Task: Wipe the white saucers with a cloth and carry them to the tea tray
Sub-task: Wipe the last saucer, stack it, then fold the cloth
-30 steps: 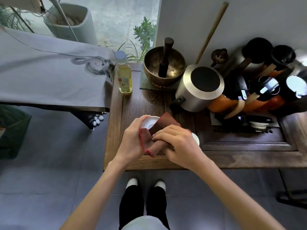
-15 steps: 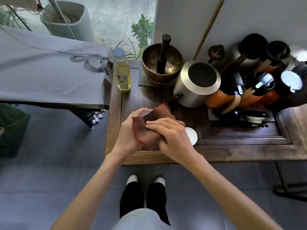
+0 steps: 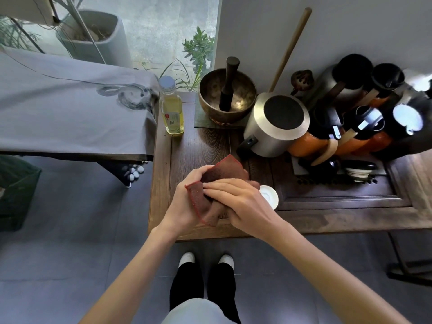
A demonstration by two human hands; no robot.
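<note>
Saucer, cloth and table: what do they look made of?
Saucer: likely glazed white ceramic; smooth, bright rim. Cloth: soft reddish-brown fabric with stitched red edging, bunched between left hand and right hand. Table: dark stained wood; visible grain.

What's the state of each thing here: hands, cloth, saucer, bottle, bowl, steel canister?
left hand: closed on the cloth from the left.
right hand: pressed flat on top of the cloth.
cloth: bunched between both hands, hiding whatever it wraps.
white saucer: on the table, partly hidden by the right hand.
oil bottle: upright, capped.
brass bowl: upright, dark striker standing inside.
steel canister: lid on.
</note>
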